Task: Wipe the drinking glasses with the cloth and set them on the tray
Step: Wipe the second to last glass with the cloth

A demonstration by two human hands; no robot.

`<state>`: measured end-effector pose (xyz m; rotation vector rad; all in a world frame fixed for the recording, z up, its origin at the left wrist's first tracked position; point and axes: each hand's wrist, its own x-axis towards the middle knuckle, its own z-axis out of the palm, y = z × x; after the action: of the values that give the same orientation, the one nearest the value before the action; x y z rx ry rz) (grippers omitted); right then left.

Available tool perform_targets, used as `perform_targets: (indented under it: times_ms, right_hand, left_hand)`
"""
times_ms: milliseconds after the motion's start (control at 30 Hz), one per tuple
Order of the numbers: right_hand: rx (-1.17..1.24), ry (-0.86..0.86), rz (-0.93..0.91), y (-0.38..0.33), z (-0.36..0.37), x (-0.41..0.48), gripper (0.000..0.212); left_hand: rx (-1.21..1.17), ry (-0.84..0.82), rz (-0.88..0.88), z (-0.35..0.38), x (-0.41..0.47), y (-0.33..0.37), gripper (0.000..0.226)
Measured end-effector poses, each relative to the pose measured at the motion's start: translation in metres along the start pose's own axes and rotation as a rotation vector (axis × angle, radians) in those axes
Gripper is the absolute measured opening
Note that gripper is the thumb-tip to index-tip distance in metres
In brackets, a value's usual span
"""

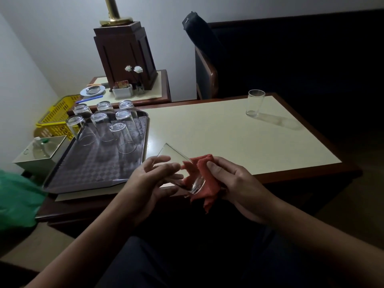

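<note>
The person is sitting at a table with a pale top and a dark wood edge. Both hands are busy over the near edge.

The left hand is holding a clear glass. Its thumb and fingers are curling round the sides of the glass, so it is partly closed. The glass is lying tipped over in the air, with its thick bottom pointing toward the right hand and its open end pointing away.

The right hand is gripping a red cloth — the fingers are bending round it and bunching it up. The cloth is touching the bottom part of the glass.

A dark tray is sitting on the left end of the table, just beside the left hand. Seven glasses are standing upside down on it, all close together at the far end. The near part of the tray is bare.

One more glass is standing the right way up near the far right corner of the table, well apart from the tray.

A yellow basket is sitting behind the tray. Past it, a small side table is holding a dark wood lamp base, two white flowers and a plate.
</note>
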<state>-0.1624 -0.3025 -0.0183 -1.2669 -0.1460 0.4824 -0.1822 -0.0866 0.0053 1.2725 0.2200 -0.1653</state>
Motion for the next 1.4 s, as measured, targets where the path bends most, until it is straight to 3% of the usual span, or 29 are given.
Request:
perform_targets:
  times_ms: [100,200,267,367,433,533,600,633,667,733,800,900,967,1033,1100,1167,1233,1300,1400]
  right_hand:
    - [-0.239,-0.071,-0.184,-0.004,-0.004,-0.004,0.029]
    - [-0.980,-0.071,-0.635,-0.001,-0.015,-0.006,0.051]
    - [-1.186,-0.104,-0.806,0.003,-0.019,-0.004,0.062]
    - [-0.990,-0.059,-0.677,0.000,-0.018,-0.005,0.070]
    - [-0.714,-0.043,-0.403,-0.008,-0.015,-0.005,0.066]
    - [-0.070,-0.163,0.082,-0.016,-0.014,-0.002,0.057]
    - [0.097,-0.210,0.172,-0.020,-0.015,-0.002,0.059]
    - [0.033,-0.210,0.114,-0.022,-0.014,-0.004,0.058]
    - [-0.177,-0.199,-0.024,-0.022,-0.013,-0.006,0.059]
    - [-0.813,-0.126,-0.427,-0.021,-0.010,-0.012,0.066]
    - [-1.135,-0.143,-0.763,-0.015,-0.013,-0.012,0.069]
    - [-0.964,-0.123,-0.687,-0.012,-0.019,-0.009,0.068]
    - [-0.623,-0.140,-0.398,-0.018,-0.020,-0.007,0.067]
    - [-0.306,-0.149,-0.160,-0.023,-0.021,-0.005,0.064]
    - [-0.475,-0.127,-0.257,-0.024,-0.018,-0.008,0.067]
    - [-0.933,-0.096,-0.557,-0.024,-0.017,-0.011,0.071]
    - [-1.146,-0.130,-0.777,-0.021,-0.019,-0.011,0.073]
    - [-1.051,-0.121,-0.728,-0.023,-0.021,-0.010,0.071]
    - [-0.604,-0.136,-0.355,-0.026,-0.023,-0.007,0.067]
  left_hand:
    - [-0.029,0.011,0.004,-0.003,0.001,-0.001,0.061]
    - [-0.070,0.004,-0.019,0.000,0.001,-0.003,0.058]
    - [-0.078,-0.054,-0.033,0.003,-0.001,-0.003,0.060]
    - [-0.021,-0.159,-0.007,0.004,-0.004,-0.001,0.058]
    - [0.019,-0.178,0.026,0.002,-0.006,0.000,0.058]
    - [-0.004,-0.277,0.082,0.002,-0.010,-0.002,0.065]
    - [0.011,-0.260,0.096,0.006,-0.011,-0.002,0.059]
    - [0.023,-0.213,0.085,0.010,-0.011,-0.001,0.053]
    - [0.024,-0.158,0.051,0.012,-0.009,0.000,0.048]
    - [0.044,-0.066,-0.088,0.013,-0.007,-0.001,0.052]
    - [0.079,-0.075,-0.215,0.012,-0.007,-0.002,0.061]
    - [0.100,-0.129,-0.176,0.008,-0.007,-0.003,0.053]
    - [0.282,-0.169,0.054,0.003,-0.007,0.000,0.045]
    - [0.492,-0.205,0.266,-0.002,-0.008,0.004,0.053]
    - [0.414,-0.196,0.198,-0.002,-0.010,0.007,0.049]
    - [0.176,-0.140,-0.062,0.003,-0.009,0.006,0.053]
    - [0.129,-0.140,-0.271,0.009,-0.010,0.007,0.058]
    - [0.132,-0.181,-0.274,0.010,-0.009,0.007,0.056]
    - [0.335,-0.195,0.042,0.004,-0.011,0.009,0.045]
